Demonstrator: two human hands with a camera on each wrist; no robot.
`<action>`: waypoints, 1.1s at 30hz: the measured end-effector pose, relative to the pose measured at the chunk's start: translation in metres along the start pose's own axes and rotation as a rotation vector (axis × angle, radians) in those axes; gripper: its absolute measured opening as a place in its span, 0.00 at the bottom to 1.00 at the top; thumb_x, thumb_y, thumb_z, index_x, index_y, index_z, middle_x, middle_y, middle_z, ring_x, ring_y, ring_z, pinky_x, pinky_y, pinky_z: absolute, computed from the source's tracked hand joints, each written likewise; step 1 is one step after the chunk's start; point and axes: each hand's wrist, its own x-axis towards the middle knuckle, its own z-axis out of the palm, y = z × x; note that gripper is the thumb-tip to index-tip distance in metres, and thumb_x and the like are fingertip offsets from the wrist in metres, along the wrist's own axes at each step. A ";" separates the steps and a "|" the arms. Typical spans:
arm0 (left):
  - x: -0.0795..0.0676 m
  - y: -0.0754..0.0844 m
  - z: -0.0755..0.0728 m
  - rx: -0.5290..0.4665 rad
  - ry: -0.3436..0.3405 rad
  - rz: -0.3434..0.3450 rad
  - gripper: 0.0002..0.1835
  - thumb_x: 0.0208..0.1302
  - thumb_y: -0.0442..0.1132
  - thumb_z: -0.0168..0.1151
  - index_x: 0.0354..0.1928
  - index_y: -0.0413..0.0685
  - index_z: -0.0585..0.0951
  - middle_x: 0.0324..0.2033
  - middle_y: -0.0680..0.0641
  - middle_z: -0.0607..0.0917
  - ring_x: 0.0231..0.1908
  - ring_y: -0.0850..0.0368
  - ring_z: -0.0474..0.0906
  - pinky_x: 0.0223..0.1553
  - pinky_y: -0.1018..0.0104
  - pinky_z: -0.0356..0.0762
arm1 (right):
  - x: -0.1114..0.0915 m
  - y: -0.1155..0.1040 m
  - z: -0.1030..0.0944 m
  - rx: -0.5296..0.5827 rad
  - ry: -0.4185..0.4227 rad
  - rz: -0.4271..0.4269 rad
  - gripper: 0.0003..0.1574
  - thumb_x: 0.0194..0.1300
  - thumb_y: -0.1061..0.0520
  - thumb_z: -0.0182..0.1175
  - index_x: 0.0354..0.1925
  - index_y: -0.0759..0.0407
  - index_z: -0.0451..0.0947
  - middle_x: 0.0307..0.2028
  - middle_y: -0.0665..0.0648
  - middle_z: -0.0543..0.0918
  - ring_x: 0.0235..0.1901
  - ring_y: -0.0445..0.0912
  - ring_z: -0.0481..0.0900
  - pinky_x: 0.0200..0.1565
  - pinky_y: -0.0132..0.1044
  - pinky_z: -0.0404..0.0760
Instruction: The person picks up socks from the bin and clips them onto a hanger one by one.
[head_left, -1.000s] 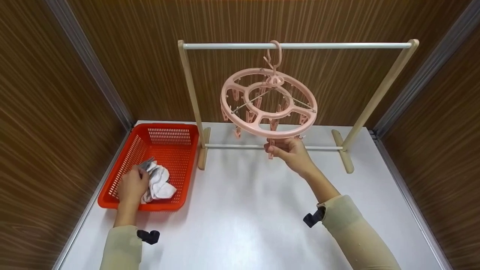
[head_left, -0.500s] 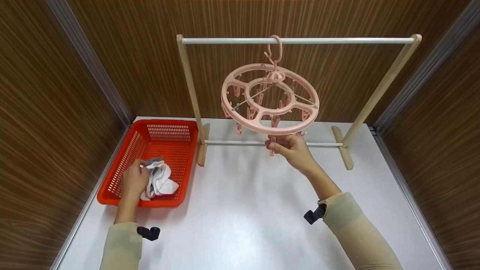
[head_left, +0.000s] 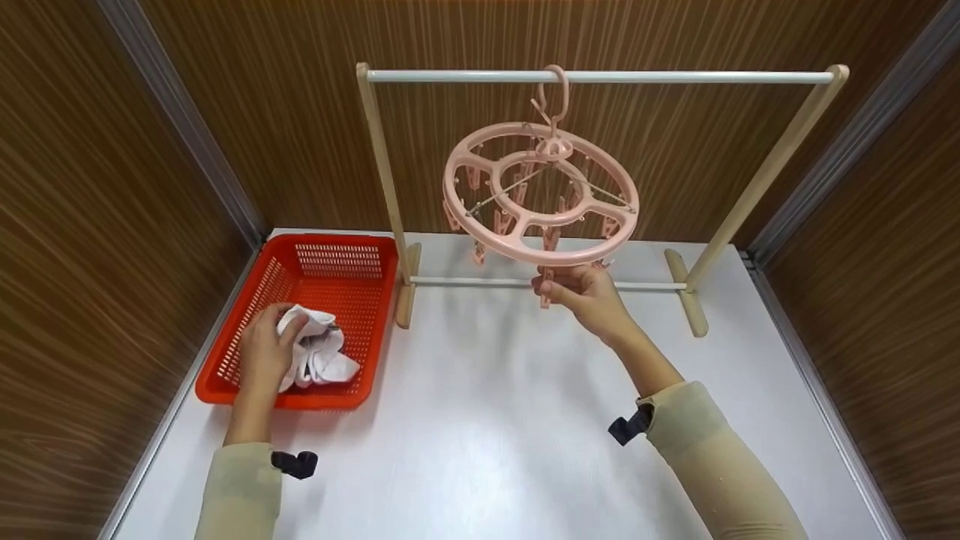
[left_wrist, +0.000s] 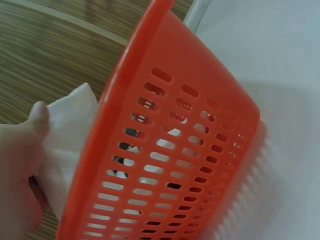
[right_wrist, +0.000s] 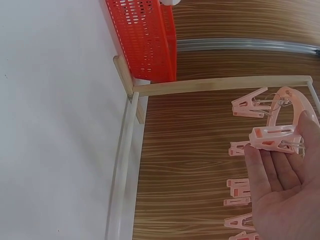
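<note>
Left hand (head_left: 262, 356): white cloth (head_left: 308, 316) is pinched between thumb and fingers.
Right hand (head_left: 598, 306): a pink clip (right_wrist: 272, 136) is pinched between thumb and fingers.
Red basket (head_left: 341, 289): placed beneath the left grip; further white cloth (head_left: 331, 367) is contained in it.
Round hanger (head_left: 517, 245): suspended just above the right grip.
Rack (head_left: 766, 180): the hanger is hooked over its top bar (head_left: 450, 76).

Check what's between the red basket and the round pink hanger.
In the head view, the rack's left wooden upright stands between the red basket and the round pink hanger.
</note>
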 end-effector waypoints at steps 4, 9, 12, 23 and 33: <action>0.000 0.012 -0.004 0.034 -0.012 0.041 0.16 0.64 0.41 0.69 0.47 0.35 0.84 0.38 0.36 0.83 0.43 0.37 0.79 0.50 0.46 0.73 | 0.000 0.000 -0.001 -0.002 0.002 -0.005 0.15 0.69 0.67 0.59 0.53 0.67 0.79 0.45 0.66 0.87 0.47 0.56 0.85 0.48 0.40 0.86; 0.001 0.030 -0.004 -0.008 0.025 0.091 0.11 0.63 0.41 0.70 0.41 0.38 0.87 0.36 0.40 0.80 0.39 0.42 0.78 0.45 0.50 0.72 | 0.000 0.001 -0.001 0.008 0.005 -0.005 0.15 0.69 0.66 0.61 0.53 0.67 0.79 0.46 0.71 0.85 0.47 0.58 0.85 0.48 0.41 0.86; 0.003 0.038 -0.002 -0.076 0.026 0.099 0.11 0.65 0.41 0.68 0.41 0.39 0.86 0.38 0.40 0.85 0.40 0.44 0.81 0.46 0.53 0.74 | 0.000 0.001 0.000 -0.007 0.013 -0.011 0.15 0.68 0.67 0.61 0.53 0.68 0.79 0.45 0.70 0.86 0.46 0.57 0.86 0.47 0.39 0.86; -0.001 0.074 0.009 -0.343 -0.018 0.093 0.12 0.70 0.42 0.63 0.43 0.38 0.82 0.34 0.42 0.88 0.31 0.59 0.79 0.30 0.80 0.74 | -0.005 -0.025 0.013 -0.019 0.001 -0.010 0.15 0.67 0.68 0.61 0.51 0.72 0.78 0.45 0.67 0.87 0.45 0.52 0.87 0.47 0.37 0.86; -0.007 0.117 0.023 -0.433 -0.063 0.106 0.11 0.69 0.41 0.64 0.43 0.40 0.84 0.34 0.43 0.88 0.30 0.59 0.78 0.31 0.76 0.76 | -0.002 -0.001 0.007 -0.007 0.019 0.014 0.16 0.72 0.68 0.55 0.55 0.75 0.76 0.46 0.66 0.87 0.51 0.64 0.82 0.49 0.42 0.85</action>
